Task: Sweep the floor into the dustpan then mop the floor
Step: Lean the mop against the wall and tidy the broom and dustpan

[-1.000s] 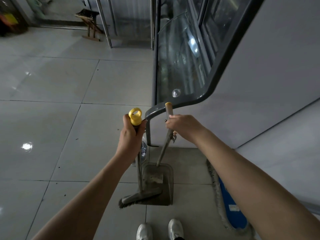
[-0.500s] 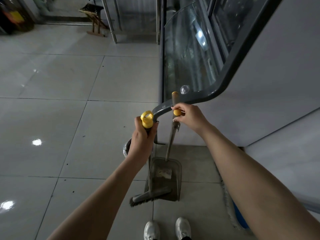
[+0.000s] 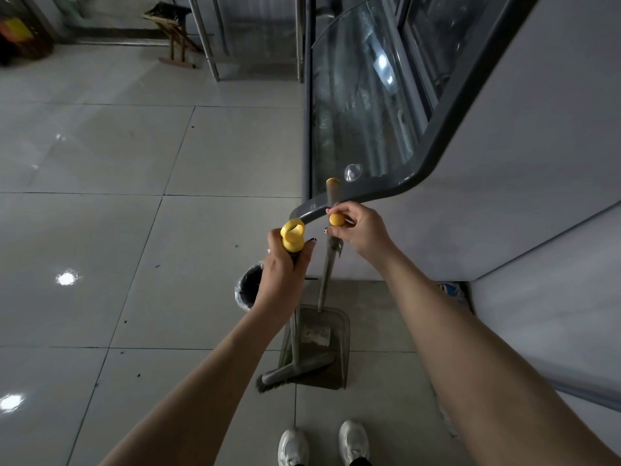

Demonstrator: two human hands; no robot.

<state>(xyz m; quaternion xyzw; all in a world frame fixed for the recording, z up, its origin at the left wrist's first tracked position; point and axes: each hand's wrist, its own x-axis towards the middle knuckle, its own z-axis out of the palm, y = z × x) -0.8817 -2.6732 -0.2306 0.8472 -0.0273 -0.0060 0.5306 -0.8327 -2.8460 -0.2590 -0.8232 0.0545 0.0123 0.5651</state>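
1. The left hand [image 3: 285,274] is wrapped round the broom handle just under its yellow cap [image 3: 292,234], fingers curled tight.
2. The right hand [image 3: 363,230] pinches the dustpan handle [image 3: 329,260] near its top. A small orange knob [image 3: 336,219] shows between its fingers.
3. The dustpan [image 3: 337,375] sits flat on the floor [image 3: 100,230], just ahead of the 2 white shoes [image 3: 353,438] and near the base of the glass display case [image 3: 369,112]. A black-lined bin [image 3: 247,290] stands just left of it, partly behind the left hand.
4. The broom head [image 3: 295,368] lies across the pan's mouth, and its bristles stick out to the left over the tile.
5. Progress, as we judge it: a pale scrap [image 3: 316,334] already lies in the pan, so sweeping is under way and perhaps near its end.
6. A few dark specks [image 3: 137,375] are still on the tiles to the left.
7. Mopping is not started. Neither hand holds a mop, and we cannot make one out for sure.
8. Versus 1.0 s ago, the broom head and pan keep the same relation, with the head still on the pan.
9. The right hand then covered the handle with no knob visible; now its grip looks looser and the knob shows.
10. The left hand's grip is unchanged.
11. The view has swung left, so the blue thing by the right forearm is now mostly hidden and the bin shows more.
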